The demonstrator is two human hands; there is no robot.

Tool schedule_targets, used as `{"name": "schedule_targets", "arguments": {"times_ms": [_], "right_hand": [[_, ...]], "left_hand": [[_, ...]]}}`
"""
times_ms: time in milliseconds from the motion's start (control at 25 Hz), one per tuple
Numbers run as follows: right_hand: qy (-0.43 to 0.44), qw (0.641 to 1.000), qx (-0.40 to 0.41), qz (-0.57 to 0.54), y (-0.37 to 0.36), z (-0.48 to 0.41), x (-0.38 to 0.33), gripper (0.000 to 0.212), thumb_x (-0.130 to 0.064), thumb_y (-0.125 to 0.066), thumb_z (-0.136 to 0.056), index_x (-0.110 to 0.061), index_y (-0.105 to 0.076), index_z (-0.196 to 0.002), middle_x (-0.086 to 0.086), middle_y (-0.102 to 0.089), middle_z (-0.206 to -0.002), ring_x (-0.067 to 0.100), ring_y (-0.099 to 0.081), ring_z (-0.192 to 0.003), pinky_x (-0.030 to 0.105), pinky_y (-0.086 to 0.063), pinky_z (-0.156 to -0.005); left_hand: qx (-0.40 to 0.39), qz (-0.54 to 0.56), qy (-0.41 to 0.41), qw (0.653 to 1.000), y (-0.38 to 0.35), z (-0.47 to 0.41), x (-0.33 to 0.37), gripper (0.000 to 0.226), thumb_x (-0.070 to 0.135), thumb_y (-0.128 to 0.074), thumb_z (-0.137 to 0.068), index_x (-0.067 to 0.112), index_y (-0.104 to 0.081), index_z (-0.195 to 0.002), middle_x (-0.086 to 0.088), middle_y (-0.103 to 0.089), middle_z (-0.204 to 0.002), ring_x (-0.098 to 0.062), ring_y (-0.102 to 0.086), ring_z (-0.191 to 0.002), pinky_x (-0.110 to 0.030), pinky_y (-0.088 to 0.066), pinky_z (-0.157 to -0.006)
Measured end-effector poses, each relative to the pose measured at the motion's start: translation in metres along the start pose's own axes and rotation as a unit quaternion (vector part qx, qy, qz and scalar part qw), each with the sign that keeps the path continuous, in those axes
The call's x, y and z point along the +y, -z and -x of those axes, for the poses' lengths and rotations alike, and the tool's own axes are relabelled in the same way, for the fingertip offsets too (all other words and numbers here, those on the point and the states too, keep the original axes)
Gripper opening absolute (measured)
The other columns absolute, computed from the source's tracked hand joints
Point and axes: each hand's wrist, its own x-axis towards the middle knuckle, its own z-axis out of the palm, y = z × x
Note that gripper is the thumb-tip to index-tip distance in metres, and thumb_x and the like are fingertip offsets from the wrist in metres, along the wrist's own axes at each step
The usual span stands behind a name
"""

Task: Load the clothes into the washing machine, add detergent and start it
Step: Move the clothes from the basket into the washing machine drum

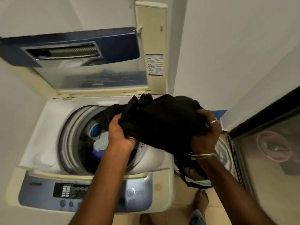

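Both hands, left hand [121, 135] and right hand [206, 135], gripping black garment [162, 117]; lid sticker [154, 64] perhaps illegible.

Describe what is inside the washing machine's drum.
Inside the drum lie light and blue clothes beside a blue-centred fitting. The black garment and left hand cover the drum's right side.

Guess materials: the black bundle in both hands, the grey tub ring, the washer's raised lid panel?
Black bundle: soft matte fabric, since it folds and bunches under the left hand and right hand. Grey tub ring: apparently moulded plastic, smooth and ridged. Raised lid panel: clear, glossy glass or plastic; it shows reflections.
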Motion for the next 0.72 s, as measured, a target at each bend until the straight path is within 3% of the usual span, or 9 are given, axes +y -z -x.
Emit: {"name": "schedule_targets", "arguments": {"times_ms": [80,120,240,320,440,520,560,640,720], "right_hand": [[0.027,0.995,-0.063,-0.073,-0.044,0.002,-0.035,0.023,-0.031,-0.069,-0.083,-0.024,-0.067,-0.105,0.018,-0.064,-0.108,0.034,-0.062,-0.103,0.047,-0.052,-0.09],[0.037,0.992,-0.086,-0.086,-0.073,0.006,-0.058,0.022,-0.023,-0.07,-0.08,-0.021,-0.069,-0.102,0.019,-0.063,-0.108,0.033,-0.062,-0.102,0.044,-0.053,-0.09],[0.138,0.981,-0.137,-0.022,-0.157,0.027,-0.101,0.02,-0.005,-0.071,-0.081,-0.009,-0.071,-0.101,0.012,-0.06,-0.112,0.018,-0.059,-0.103,0.023,-0.046,-0.097],[0.084,0.961,-0.265,-0.003,-0.208,0.047,-0.104,0.021,-0.015,-0.067,-0.088,-0.011,-0.068,-0.109,-0.002,-0.058,-0.114,0.006,-0.056,-0.102,0.012,-0.04,-0.096],[0.087,0.85,-0.494,0.162,-0.262,0.085,-0.08,0.038,-0.03,-0.053,-0.089,-0.019,-0.057,-0.126,0.001,-0.052,-0.131,0.02,-0.056,-0.115,0.033,-0.044,-0.102],[0.082,0.736,-0.614,0.273,-0.27,0.1,-0.061,0.063,-0.025,-0.065,-0.084,-0.019,-0.044,-0.143,0.017,-0.031,-0.153,0.042,-0.045,-0.131,0.046,-0.04,-0.109],[0.057,0.701,-0.65,0.288,-0.265,0.102,-0.055,0.074,-0.023,-0.07,-0.083,-0.019,-0.037,-0.149,0.017,-0.023,-0.158,0.041,-0.04,-0.136,0.046,-0.038,-0.111],[0.036,0.725,-0.626,0.287,-0.243,0.098,-0.05,0.073,-0.025,-0.071,-0.085,-0.022,-0.037,-0.15,0.008,-0.032,-0.157,0.031,-0.04,-0.139,0.041,-0.038,-0.112],[0.116,0.777,-0.503,0.361,-0.215,0.087,-0.047,0.066,-0.032,-0.07,-0.085,-0.026,-0.043,-0.145,0.003,-0.039,-0.153,0.028,-0.036,-0.14,0.042,-0.036,-0.112]], "left_hand": [[0.023,0.012,-0.013,1.0,0.025,-0.006,0.02,0.038,0.03,-0.052,-0.096,0.011,-0.065,-0.126,-0.011,-0.074,-0.092,-0.025,-0.07,-0.081,-0.028,-0.058,-0.054],[0.041,0.002,-0.015,0.999,0.041,-0.009,0.03,0.036,0.032,-0.052,-0.096,0.012,-0.066,-0.123,-0.01,-0.075,-0.091,-0.025,-0.071,-0.081,-0.029,-0.059,-0.055],[0.08,-0.043,0.004,0.996,0.076,-0.014,0.052,0.038,0.042,-0.052,-0.094,0.017,-0.069,-0.117,-0.012,-0.073,-0.108,-0.032,-0.067,-0.101,-0.045,-0.055,-0.091],[0.07,-0.037,-0.007,0.997,0.097,-0.016,0.069,0.035,0.038,-0.057,-0.091,0.013,-0.07,-0.112,-0.014,-0.071,-0.112,-0.035,-0.064,-0.109,-0.047,-0.049,-0.1],[0.15,-0.07,-0.037,0.985,0.126,-0.023,0.091,0.027,0.03,-0.056,-0.096,0.01,-0.067,-0.109,-0.013,-0.067,-0.094,-0.03,-0.062,-0.079,-0.037,-0.052,-0.067],[0.173,-0.09,-0.035,0.98,0.14,-0.028,0.099,0.029,0.024,-0.052,-0.1,0.008,-0.062,-0.122,-0.013,-0.065,-0.097,-0.028,-0.061,-0.078,-0.038,-0.051,-0.066],[0.171,-0.106,-0.032,0.979,0.144,-0.031,0.101,0.027,0.02,-0.052,-0.1,0.008,-0.06,-0.123,-0.012,-0.065,-0.096,-0.027,-0.061,-0.079,-0.04,-0.052,-0.069],[0.166,-0.155,-0.039,0.973,0.146,-0.039,0.099,0.026,0.015,-0.054,-0.098,0.008,-0.06,-0.123,-0.008,-0.063,-0.094,-0.023,-0.06,-0.083,-0.04,-0.051,-0.074],[0.145,-0.232,-0.054,0.96,0.14,-0.05,0.094,0.032,0.013,-0.054,-0.097,0.013,-0.06,-0.128,-0.004,-0.063,-0.099,-0.018,-0.059,-0.088,-0.038,-0.05,-0.077]]}}
